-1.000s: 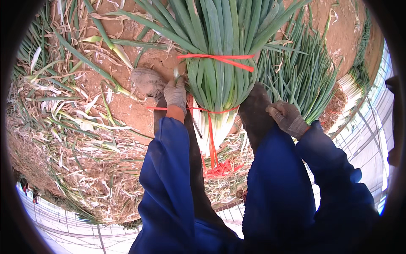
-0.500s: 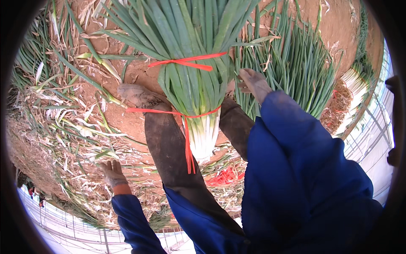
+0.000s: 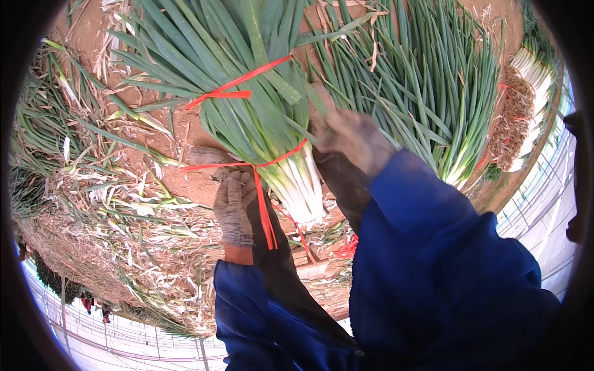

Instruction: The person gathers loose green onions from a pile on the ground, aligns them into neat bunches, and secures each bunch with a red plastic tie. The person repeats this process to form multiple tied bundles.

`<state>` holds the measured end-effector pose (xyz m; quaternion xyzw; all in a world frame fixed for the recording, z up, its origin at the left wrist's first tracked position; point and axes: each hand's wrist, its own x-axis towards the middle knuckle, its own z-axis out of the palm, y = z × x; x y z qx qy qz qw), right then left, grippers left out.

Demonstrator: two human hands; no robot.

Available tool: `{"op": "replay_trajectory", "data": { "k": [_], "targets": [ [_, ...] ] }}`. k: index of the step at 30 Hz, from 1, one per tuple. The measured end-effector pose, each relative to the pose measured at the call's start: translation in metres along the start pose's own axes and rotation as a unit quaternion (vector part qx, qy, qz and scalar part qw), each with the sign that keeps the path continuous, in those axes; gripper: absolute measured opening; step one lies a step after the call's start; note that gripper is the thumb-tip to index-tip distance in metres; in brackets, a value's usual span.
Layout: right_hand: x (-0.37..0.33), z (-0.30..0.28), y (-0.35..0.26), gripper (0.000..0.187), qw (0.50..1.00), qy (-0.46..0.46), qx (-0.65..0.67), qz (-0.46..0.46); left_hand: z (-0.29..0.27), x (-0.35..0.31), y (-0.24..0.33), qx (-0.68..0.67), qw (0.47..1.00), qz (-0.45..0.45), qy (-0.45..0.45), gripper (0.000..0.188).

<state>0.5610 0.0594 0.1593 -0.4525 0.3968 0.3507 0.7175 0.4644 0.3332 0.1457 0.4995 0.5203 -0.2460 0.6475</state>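
Note:
A large bundle of green onions stands slanted between my legs, leaves away from me and white ends toward me. An upper red tie and a lower red tie go round it, the lower with long loose ends. My left hand, in a dirty glove, is at the bundle's left side beside the lower tie, fingers extended upward and nothing visibly held. My right hand, gloved and slightly blurred, is at the right side with its fingers closed on a green leaf of the bundle.
Loose green onions lie in a pile at the right; more, with white stalks and roots, lie beyond. Trimmed leaves and husks litter the soil at left. Red ribbon lies near my legs. Distant people show at lower left.
My left hand has come up from the litter to the bundle's left side. My right hand has closed on a leaf. The bundle's leafy top has tilted left, and the view has shifted.

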Motion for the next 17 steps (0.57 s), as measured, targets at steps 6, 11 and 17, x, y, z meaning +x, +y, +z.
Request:
{"op": "replay_trajectory", "data": {
  "k": [6,11,17],
  "targets": [
    [-0.139,-0.039,-0.009,0.027,0.916,-0.176,-0.296,0.205,-0.042,-0.001,-0.010,0.014,0.995,-0.094,0.034,0.032],
    [-0.112,-0.145,-0.074,0.026,0.908,-0.091,-0.407,0.045,-0.077,0.010,-0.018,0.008,0.992,-0.102,0.068,0.031],
    [-0.032,-0.194,-0.136,0.047,0.922,0.341,-0.061,-0.174,-0.043,0.013,-0.038,-0.010,0.990,-0.105,0.092,0.027]
  ]
}}
